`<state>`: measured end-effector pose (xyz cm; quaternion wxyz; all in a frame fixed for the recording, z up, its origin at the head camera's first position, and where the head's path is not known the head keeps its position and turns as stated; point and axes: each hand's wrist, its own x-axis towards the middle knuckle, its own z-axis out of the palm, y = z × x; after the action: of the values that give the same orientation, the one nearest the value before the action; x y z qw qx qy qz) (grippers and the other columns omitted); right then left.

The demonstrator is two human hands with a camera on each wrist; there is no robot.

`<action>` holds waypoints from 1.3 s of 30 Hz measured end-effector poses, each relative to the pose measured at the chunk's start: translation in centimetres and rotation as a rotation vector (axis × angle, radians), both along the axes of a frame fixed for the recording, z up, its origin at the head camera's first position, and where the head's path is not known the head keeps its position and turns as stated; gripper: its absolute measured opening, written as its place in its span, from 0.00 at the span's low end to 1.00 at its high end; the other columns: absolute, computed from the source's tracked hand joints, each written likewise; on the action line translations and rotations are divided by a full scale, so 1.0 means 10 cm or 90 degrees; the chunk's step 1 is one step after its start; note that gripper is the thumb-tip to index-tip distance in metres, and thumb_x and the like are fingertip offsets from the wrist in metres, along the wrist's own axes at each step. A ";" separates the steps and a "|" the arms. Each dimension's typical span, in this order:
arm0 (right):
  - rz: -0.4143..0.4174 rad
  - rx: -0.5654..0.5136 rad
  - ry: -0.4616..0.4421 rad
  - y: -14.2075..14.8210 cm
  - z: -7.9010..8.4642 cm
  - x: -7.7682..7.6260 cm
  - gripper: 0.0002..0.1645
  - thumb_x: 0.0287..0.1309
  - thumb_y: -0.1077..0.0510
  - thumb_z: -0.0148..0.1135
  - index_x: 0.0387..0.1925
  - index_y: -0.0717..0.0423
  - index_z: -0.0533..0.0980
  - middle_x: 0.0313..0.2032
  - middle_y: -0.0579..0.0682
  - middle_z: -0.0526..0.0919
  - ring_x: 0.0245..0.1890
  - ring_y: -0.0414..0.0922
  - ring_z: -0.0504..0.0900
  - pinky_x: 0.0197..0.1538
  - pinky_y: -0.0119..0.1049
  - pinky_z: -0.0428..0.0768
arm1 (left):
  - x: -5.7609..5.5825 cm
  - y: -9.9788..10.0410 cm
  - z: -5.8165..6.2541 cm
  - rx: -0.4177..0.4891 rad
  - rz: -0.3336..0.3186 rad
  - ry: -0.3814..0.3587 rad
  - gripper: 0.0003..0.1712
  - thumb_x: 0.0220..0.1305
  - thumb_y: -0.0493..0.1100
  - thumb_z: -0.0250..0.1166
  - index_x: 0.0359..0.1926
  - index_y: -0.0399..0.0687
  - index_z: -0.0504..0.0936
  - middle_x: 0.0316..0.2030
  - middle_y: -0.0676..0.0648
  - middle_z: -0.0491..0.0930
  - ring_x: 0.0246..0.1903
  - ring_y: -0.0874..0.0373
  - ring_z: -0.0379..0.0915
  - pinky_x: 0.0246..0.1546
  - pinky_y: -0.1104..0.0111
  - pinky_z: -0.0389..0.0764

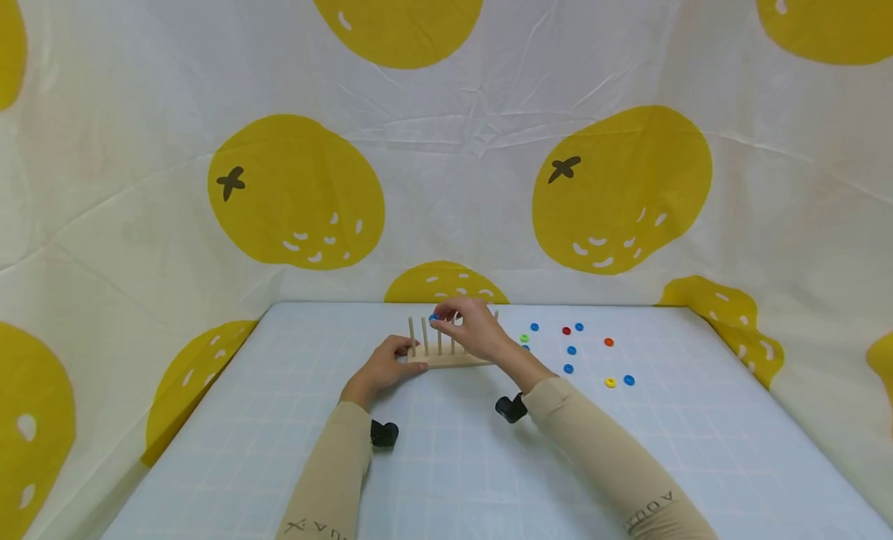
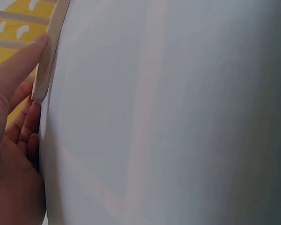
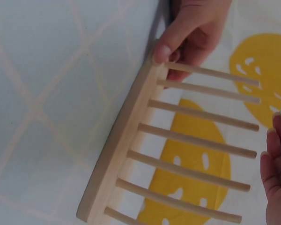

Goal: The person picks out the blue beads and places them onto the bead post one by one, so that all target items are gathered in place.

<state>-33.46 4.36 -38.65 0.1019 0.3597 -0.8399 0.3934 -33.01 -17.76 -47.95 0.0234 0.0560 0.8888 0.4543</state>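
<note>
Counter (image 1: 446,462) under L hand (image 1: 384,363) & R hand (image 1: 480,331): pale blue w/ faint pinkish grid. White backdrop (image 1: 456,207) beyond hands & both sides, creased, w/ lg yellow fruit prints (image 1: 296,207): one up-L of L hand, another up-R of R hand, each w/ dark x-mark & white flecks.

Blue ring (image 1: 434,318) in right hand (image 1: 477,331), beige wooden rack (image 1: 453,361), pale-blue desk (image 1: 446,470) with pinkish grid, white cloth (image 1: 460,199) with yellow fruit print

A white sheet (image 1: 456,191) with creases and large yellow fruit prints (image 1: 296,191) hangs behind the counter (image 1: 453,470) and along both its sides. The counter is pale blue, with faint pinkish grid lines (image 3: 35,110). The light is rather soft.
</note>
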 end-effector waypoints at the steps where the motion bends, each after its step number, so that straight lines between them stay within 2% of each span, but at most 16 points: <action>1: 0.000 0.002 0.003 -0.03 0.00 -0.01 0.10 0.67 0.58 0.67 0.44 0.61 0.84 0.40 0.50 0.86 0.41 0.46 0.81 0.50 0.48 0.82 | 0.00 0.00 0.00 -0.001 -0.001 0.004 0.27 0.59 0.47 0.77 0.58 0.44 0.82 0.57 0.42 0.75 0.57 0.44 0.70 0.62 0.47 0.70; 10: 0.004 0.002 0.000 -0.26 -0.01 -0.10 0.10 0.68 0.59 0.67 0.45 0.62 0.84 0.41 0.53 0.86 0.42 0.48 0.81 0.51 0.50 0.82 | 0.00 -0.01 0.00 -0.006 -0.002 -0.001 0.27 0.59 0.48 0.77 0.58 0.45 0.82 0.59 0.43 0.75 0.59 0.44 0.70 0.64 0.46 0.69; 17: -0.012 0.015 -0.009 -0.38 -0.01 -0.16 0.10 0.67 0.59 0.67 0.45 0.61 0.84 0.42 0.52 0.86 0.43 0.47 0.80 0.48 0.40 0.80 | -0.02 -0.02 -0.01 0.000 -0.002 0.006 0.27 0.59 0.48 0.77 0.57 0.45 0.82 0.58 0.43 0.75 0.59 0.45 0.70 0.64 0.48 0.69; 24: -0.013 0.031 -0.028 -0.42 -0.05 -0.19 0.09 0.68 0.58 0.67 0.44 0.60 0.84 0.40 0.51 0.85 0.42 0.46 0.80 0.48 0.37 0.80 | -0.03 -0.01 -0.03 -0.003 -0.017 0.031 0.25 0.58 0.46 0.78 0.55 0.43 0.84 0.56 0.42 0.76 0.55 0.45 0.71 0.61 0.48 0.71; 29: -0.020 0.052 -0.032 -0.43 -0.09 -0.21 0.08 0.69 0.58 0.66 0.44 0.59 0.84 0.40 0.49 0.86 0.41 0.44 0.80 0.45 0.35 0.79 | -0.03 -0.01 -0.05 -0.008 -0.016 0.023 0.25 0.58 0.48 0.78 0.55 0.44 0.84 0.56 0.43 0.76 0.56 0.45 0.71 0.62 0.48 0.71; 39: -0.058 0.105 -0.021 -0.46 -0.14 -0.20 0.10 0.70 0.53 0.65 0.45 0.54 0.84 0.37 0.45 0.84 0.39 0.42 0.78 0.39 0.33 0.77 | -0.02 -0.04 -0.01 -0.006 -0.022 0.028 0.26 0.58 0.48 0.77 0.55 0.43 0.83 0.56 0.41 0.76 0.56 0.44 0.72 0.61 0.48 0.71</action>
<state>-35.49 -0.24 -40.06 0.0757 0.3217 -0.8865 0.3238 -33.21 -18.15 -48.02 0.0121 0.0813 0.8899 0.4487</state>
